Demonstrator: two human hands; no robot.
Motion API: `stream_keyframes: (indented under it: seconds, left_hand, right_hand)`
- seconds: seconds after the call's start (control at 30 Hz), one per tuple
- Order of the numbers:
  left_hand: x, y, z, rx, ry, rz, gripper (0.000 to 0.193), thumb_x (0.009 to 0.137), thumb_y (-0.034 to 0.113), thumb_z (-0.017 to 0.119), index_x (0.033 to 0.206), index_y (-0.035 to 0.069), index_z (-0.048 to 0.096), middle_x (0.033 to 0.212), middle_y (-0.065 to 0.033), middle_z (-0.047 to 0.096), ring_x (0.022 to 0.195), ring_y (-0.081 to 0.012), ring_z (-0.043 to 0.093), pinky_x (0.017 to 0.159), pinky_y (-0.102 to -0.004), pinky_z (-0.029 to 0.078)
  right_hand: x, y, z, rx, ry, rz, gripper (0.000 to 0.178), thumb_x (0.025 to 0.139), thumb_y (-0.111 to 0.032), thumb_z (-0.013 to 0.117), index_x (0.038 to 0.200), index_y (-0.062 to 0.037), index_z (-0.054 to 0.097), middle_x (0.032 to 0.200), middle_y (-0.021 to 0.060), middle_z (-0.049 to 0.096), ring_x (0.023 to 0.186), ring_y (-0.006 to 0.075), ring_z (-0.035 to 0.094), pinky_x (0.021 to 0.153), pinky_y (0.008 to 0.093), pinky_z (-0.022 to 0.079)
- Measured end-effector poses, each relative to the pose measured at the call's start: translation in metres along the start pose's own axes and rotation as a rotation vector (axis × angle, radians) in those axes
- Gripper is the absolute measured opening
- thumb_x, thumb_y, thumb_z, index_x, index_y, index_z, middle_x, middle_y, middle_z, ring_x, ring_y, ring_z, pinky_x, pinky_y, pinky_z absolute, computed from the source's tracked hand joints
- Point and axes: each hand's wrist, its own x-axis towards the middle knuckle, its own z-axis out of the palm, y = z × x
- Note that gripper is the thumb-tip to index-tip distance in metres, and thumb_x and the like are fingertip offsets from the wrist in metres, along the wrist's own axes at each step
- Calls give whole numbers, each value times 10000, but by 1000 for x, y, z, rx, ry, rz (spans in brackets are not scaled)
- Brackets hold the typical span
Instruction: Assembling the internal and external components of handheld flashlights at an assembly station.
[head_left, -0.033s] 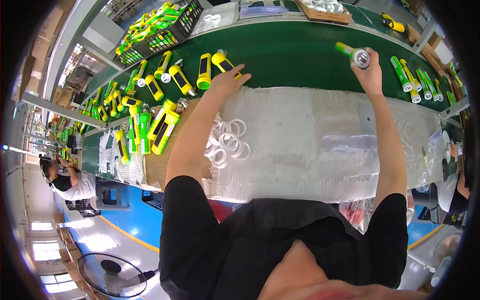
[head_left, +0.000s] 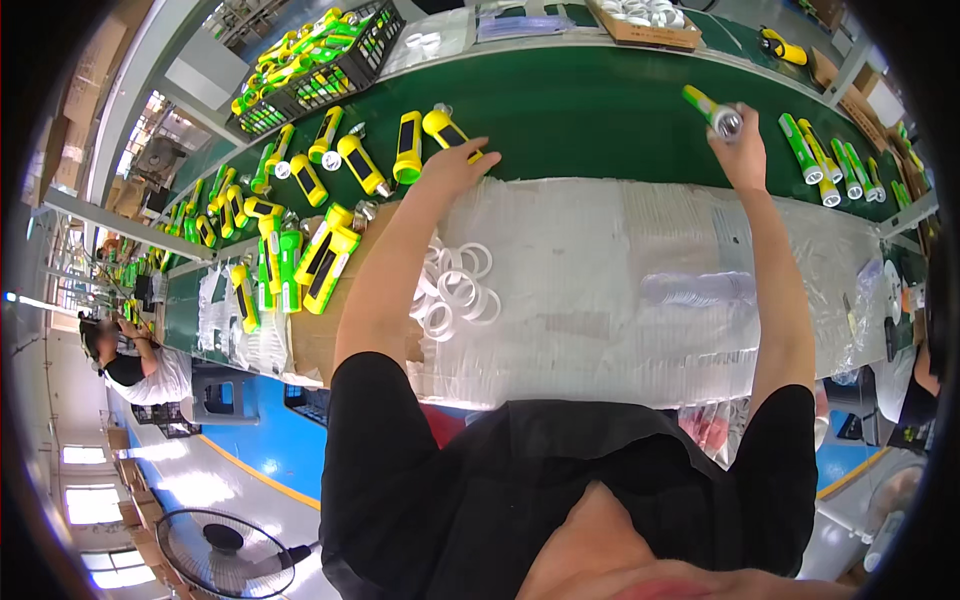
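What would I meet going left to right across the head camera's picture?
Black plastic crate of yellow-and-green flashlights → bare left hand → bare right hand holding yellow-and-green flashlight → group of green and yellow silver-headed flashlights.

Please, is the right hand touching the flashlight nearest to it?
Touching: the head view shows the right hand gripping the flashlight near its lens end.

On my feed, I can pass over the plastic sheeting point(head_left: 580, 260) right of the white rings point(head_left: 460, 303); left of them, the left forearm point(head_left: 385, 270) and flashlights point(head_left: 290, 268) block me.
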Motion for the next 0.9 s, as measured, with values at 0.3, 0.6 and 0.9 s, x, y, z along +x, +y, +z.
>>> stream_keyframes:
  seconds: [0.3, 0.6, 0.9]
  left_hand:
    - [-37, 90, 5, -445, -4, 214, 401, 865, 379, 710, 1196, 170, 623, 803, -70, 611, 657, -158, 561, 649, -295, 481]
    - [-178, 162, 45, -483, -317, 740, 387, 852, 260, 716, 1222, 208, 615, 872, -100, 630, 763, -221, 632, 694, -336, 510]
    - [-173, 176, 38, -1634, -286, 60, 538, 1006, 466, 472, 1232, -9, 585, 1039, -153, 682, 944, -213, 655, 819, -330, 531]
  right_hand:
    - [-61, -12, -16, 27, -261, -40, 410, 854, -339, 702, 1084, -6, 637, 1060, 133, 660, 966, 265, 640, 825, 392, 512]
    - [-168, -158, -33, 1381, -517, 848, 440, 883, -368, 658, 1171, -52, 551, 932, 103, 641, 814, 207, 637, 746, 344, 532]
    - [-232, -201, -80, 1458, -1054, 573, 687, 821, -579, 653, 1212, -46, 466, 843, 106, 592, 677, 189, 603, 618, 314, 482]
